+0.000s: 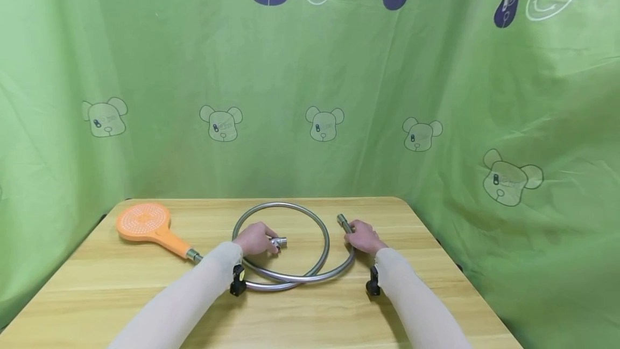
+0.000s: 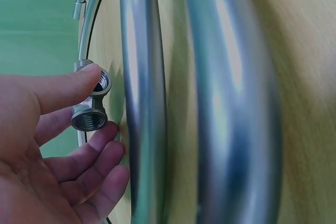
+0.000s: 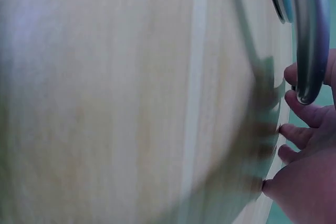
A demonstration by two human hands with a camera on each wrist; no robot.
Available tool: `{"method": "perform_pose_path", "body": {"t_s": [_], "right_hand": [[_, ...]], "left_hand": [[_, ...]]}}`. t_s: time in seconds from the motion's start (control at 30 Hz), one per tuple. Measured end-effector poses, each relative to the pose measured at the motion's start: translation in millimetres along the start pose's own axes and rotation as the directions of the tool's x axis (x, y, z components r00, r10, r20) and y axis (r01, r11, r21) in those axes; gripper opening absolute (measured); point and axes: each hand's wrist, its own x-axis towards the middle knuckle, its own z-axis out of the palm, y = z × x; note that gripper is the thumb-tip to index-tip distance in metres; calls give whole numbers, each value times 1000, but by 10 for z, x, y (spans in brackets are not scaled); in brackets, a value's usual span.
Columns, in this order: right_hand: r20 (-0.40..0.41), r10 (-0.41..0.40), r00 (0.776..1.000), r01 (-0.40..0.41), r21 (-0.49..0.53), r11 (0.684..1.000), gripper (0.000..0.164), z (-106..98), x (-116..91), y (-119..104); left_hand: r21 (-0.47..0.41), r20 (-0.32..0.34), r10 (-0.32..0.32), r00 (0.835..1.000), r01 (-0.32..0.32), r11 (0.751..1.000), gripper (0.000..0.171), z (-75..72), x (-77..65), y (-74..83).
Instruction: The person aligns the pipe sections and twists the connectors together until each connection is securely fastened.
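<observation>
My left hand (image 1: 256,238) pinches a small metal tee fitting (image 1: 279,242) between thumb and fingers, inside the loop of a silver shower hose (image 1: 325,241). In the left wrist view the fitting (image 2: 89,118) shows threaded openings, with the other fingers loosely bent below it. On the right, my right hand (image 1: 364,237) grips the hose close behind its free end, where a metal connector nut (image 1: 342,220) points away from me. The right wrist view has the hose (image 3: 311,40) passing between thumb and forefinger. At the far left, an orange shower head (image 1: 144,221) is joined to the hose's other end.
Everything lies on a light wooden table (image 1: 416,295). The looped hose crosses itself in front of my left hand. A green curtain (image 1: 271,58) with bear prints hangs behind the table and along both sides. Each wrist wears a small black camera.
</observation>
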Motion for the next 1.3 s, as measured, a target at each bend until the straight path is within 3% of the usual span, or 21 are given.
{"method": "perform_pose_path", "body": {"t_s": [0.2, 0.53, 0.9, 1.3], "right_hand": [[-36, -37, 999, 42, 159, 986, 47, 63, 46, -13], [-45, -34, 998, 44, 240, 970, 54, 24, 56, -133], [-118, 29, 993, -2, 224, 975, 30, 20, 114, -121], [-110, 34, 993, -10, 204, 979, 27, 35, 138, -145]], "left_hand": [[-12, -12, -1, 1000, 0, 1000, 36, -11, -6, -6], [1, -32, 8, 999, -8, 1000, 36, -35, -26, -7], [5, -46, 5, 999, -4, 1000, 37, -117, -78, 3], [13, -50, -1, 999, 1, 1000, 39, -134, -74, -36]]}}
